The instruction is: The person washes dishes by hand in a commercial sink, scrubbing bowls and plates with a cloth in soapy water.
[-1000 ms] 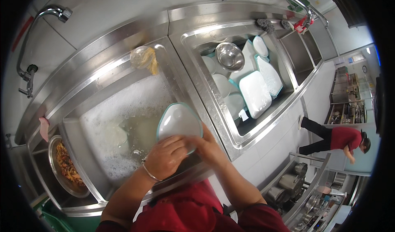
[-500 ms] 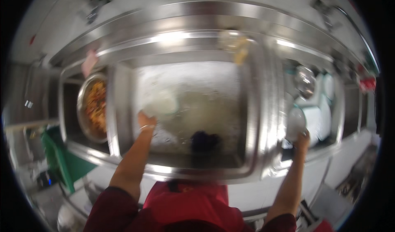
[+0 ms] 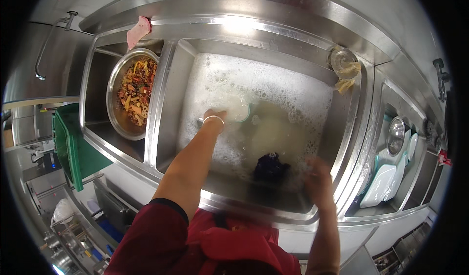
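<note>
My left hand [image 3: 215, 117], with a white band at the wrist, is closed on the edge of a pale dish [image 3: 238, 110] with a thin green rim. Cloudy, soapy water in the steel middle basin [image 3: 170, 104] partly hides the dish and my fingertips. Over the basin's near right corner is my right hand [image 3: 318, 180], smeared by motion, and no dish shows in it. Between the two hands a dark blue bunched thing [image 3: 271, 167], perhaps a cloth or scrubber, pokes out of the water.
In the left basin stands a steel perforated bowl [image 3: 113, 97] of food scraps. A pink cloth [image 3: 139, 31] hangs on the rim behind it. A clear bowl [image 3: 342, 60] with yellowish wrap sits at the far right corner. The right basin holds white dishes [image 3: 380, 184] and a steel bowl [image 3: 396, 134]. A green bin [image 3: 73, 143] is at left.
My right hand has come back from the right basin, where it held a pale bowl, to the middle basin. The view has swung right and tilted. My left hand stays at its dish.
</note>
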Available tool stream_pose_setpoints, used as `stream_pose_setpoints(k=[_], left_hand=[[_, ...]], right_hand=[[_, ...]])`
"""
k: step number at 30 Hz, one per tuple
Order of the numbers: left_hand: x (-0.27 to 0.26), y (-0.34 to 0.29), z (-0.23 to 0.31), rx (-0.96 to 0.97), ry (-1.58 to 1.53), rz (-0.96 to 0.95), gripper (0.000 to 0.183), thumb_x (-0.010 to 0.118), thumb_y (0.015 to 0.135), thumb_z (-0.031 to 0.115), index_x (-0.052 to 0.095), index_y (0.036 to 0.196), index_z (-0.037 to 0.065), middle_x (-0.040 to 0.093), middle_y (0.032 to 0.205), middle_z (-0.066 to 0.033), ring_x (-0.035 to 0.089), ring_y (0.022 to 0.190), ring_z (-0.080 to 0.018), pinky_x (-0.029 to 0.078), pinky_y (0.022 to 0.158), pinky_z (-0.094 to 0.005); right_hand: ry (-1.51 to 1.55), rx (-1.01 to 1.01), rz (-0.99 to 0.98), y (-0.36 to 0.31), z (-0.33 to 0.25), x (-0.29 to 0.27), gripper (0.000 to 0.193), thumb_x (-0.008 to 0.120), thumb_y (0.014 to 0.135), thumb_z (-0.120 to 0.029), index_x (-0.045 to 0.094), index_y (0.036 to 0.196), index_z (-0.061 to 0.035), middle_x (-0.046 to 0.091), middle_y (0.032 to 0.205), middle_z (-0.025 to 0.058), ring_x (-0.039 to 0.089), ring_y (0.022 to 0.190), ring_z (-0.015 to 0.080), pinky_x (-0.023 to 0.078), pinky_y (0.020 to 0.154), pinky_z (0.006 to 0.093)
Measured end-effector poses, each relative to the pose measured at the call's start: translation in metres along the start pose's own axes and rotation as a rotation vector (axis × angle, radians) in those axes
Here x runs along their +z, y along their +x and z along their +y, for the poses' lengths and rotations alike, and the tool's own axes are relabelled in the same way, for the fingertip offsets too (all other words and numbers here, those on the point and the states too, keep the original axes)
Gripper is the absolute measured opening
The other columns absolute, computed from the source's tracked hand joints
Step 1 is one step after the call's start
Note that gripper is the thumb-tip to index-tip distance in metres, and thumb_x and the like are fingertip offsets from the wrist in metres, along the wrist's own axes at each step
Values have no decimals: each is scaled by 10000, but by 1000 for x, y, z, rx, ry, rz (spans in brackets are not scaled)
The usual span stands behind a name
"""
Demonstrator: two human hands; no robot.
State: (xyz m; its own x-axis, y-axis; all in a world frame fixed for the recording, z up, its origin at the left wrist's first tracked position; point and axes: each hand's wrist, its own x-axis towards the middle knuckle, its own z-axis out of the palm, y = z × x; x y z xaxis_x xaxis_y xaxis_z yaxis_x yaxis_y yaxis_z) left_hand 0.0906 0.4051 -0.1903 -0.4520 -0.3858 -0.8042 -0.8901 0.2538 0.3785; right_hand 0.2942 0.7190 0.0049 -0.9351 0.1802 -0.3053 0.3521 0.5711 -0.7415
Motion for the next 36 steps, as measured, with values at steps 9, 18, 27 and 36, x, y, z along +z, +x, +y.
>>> stream_pose_setpoints(k=[9,18,27,36], left_hand=[[5,-40,8,259,-413,97,275,557,702,2,524,974,23,584,788,-96,543,619,-164,435,490,-292],[-16,-113,-31,430,-484,-389,402,510,715,-51,584,1103,22,623,867,-37,575,752,-108,466,656,-236],[-7,-138,-18,-55,-215,-756,460,450,618,-98,583,1046,8,570,773,-61,537,634,-153,458,542,-274],[8,-182,22,650,-379,-517,461,460,657,-71,592,1095,-15,552,1002,-92,560,949,-181,436,848,-274]], right_hand=[[-151,85,-746,27,98,180,539,671,720,-152,506,1228,-80,561,1153,173,514,1082,367,391,948,416],[410,88,21,63,-19,77,481,527,665,91,550,1121,-61,528,1147,148,553,1009,281,421,905,327],[-83,-524,-186,95,-66,69,647,779,568,-201,541,1168,-157,501,1216,112,508,1054,325,432,860,375],[1058,452,214,89,-46,125,280,706,761,-173,605,960,-3,630,885,74,598,750,147,490,656,277]])
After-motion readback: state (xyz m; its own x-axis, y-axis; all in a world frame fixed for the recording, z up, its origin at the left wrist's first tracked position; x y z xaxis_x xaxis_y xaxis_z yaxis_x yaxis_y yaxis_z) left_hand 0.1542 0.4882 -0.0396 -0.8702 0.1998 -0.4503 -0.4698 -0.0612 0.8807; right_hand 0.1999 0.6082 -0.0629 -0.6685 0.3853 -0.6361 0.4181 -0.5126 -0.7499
